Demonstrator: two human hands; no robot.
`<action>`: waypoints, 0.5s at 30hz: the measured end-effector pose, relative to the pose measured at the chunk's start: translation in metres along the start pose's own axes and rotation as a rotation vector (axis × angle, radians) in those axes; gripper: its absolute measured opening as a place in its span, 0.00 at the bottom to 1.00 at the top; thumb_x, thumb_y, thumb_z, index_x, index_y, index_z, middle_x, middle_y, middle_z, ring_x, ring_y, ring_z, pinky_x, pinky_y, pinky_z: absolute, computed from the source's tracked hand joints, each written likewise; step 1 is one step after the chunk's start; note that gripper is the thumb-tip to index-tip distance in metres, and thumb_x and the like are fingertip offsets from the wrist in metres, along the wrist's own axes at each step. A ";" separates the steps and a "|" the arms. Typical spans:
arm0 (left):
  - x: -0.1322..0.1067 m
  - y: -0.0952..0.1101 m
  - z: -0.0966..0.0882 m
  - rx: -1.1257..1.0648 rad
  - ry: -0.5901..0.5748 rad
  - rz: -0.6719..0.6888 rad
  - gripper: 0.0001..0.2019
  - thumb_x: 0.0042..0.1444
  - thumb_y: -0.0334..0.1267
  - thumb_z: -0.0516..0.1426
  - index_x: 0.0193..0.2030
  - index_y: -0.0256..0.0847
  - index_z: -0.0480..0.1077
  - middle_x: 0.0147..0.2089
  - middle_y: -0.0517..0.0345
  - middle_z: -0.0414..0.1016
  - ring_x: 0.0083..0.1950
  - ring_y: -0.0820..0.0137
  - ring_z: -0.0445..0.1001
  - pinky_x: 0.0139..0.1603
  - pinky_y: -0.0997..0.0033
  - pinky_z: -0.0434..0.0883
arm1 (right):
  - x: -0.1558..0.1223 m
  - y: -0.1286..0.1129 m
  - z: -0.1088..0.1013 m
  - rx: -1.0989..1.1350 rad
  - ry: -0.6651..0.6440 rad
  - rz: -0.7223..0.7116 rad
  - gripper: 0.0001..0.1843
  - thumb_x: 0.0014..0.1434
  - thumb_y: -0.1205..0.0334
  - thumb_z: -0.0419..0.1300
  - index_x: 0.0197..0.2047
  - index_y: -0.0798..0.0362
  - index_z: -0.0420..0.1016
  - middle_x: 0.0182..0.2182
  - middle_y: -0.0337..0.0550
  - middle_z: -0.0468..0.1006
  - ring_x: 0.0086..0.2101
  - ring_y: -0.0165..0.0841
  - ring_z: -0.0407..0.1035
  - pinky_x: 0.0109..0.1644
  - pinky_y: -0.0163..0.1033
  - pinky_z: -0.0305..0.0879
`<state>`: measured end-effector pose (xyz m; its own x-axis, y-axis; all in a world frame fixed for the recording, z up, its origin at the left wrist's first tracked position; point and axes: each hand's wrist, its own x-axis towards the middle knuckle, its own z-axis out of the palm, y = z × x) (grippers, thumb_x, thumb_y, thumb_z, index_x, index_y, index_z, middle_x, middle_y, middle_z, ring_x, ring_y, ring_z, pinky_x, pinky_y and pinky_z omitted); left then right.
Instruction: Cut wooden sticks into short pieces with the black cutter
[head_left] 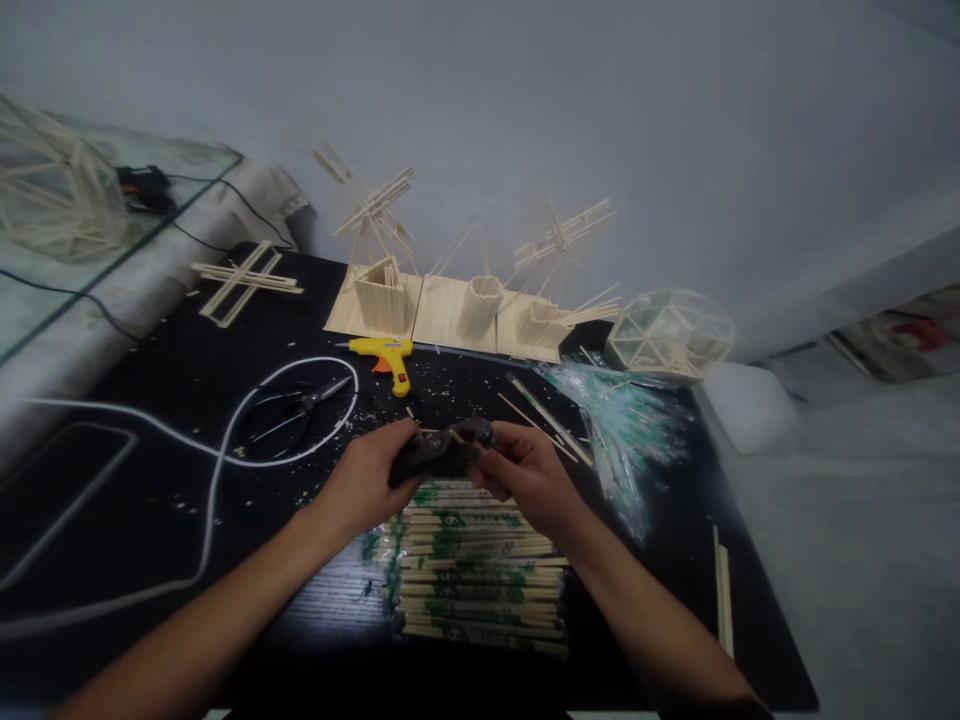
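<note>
A dark, bulky object [431, 456] is held up between both hands over the table; it is too dim and blurred to name. My left hand [371, 475] is closed round its left end. Fingers of my right hand [529, 470] pinch its right end, where a short pale bit of wood shows. Just below lies a row of paired chopsticks [484, 590] in clear wrappers with green print. Beyond my left hand rests a yellow glue gun [391, 352] with an orange trigger, and left of it black-handled scissors [306, 402].
Wooden stick models on square bases [450, 325] stand along the wall. A stick cross [247, 283] lies at the left back. White cable [217, 480] loops across the black table [172, 340]. Crumpled wrappers [637, 430] and a faceted stick frame [670, 335] are at right.
</note>
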<state>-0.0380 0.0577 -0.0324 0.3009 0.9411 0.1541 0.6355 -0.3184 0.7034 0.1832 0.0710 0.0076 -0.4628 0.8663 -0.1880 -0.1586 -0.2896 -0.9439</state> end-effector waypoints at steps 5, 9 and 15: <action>0.000 0.002 0.000 0.041 -0.027 -0.030 0.06 0.53 0.30 0.56 0.31 0.43 0.62 0.28 0.63 0.70 0.27 0.71 0.70 0.30 0.74 0.62 | 0.000 -0.003 0.000 -0.057 0.036 -0.008 0.20 0.58 0.46 0.68 0.29 0.54 0.71 0.21 0.35 0.72 0.17 0.21 0.54 0.19 0.31 0.46; -0.001 0.000 0.000 0.050 -0.046 -0.057 0.07 0.54 0.29 0.56 0.31 0.43 0.62 0.27 0.63 0.70 0.27 0.72 0.71 0.30 0.75 0.62 | 0.000 -0.007 0.002 -0.091 0.075 -0.015 0.22 0.58 0.45 0.69 0.28 0.54 0.71 0.21 0.35 0.72 0.17 0.21 0.53 0.19 0.31 0.45; 0.000 -0.003 0.001 0.111 -0.034 -0.056 0.05 0.56 0.33 0.57 0.30 0.43 0.64 0.24 0.63 0.70 0.24 0.71 0.70 0.28 0.74 0.61 | 0.002 -0.004 0.001 -0.048 0.072 0.021 0.22 0.58 0.45 0.69 0.29 0.54 0.68 0.21 0.33 0.73 0.17 0.20 0.53 0.19 0.29 0.45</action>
<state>-0.0389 0.0590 -0.0356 0.2856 0.9539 0.0922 0.7263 -0.2782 0.6285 0.1818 0.0737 0.0111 -0.4011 0.8878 -0.2258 -0.1069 -0.2901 -0.9510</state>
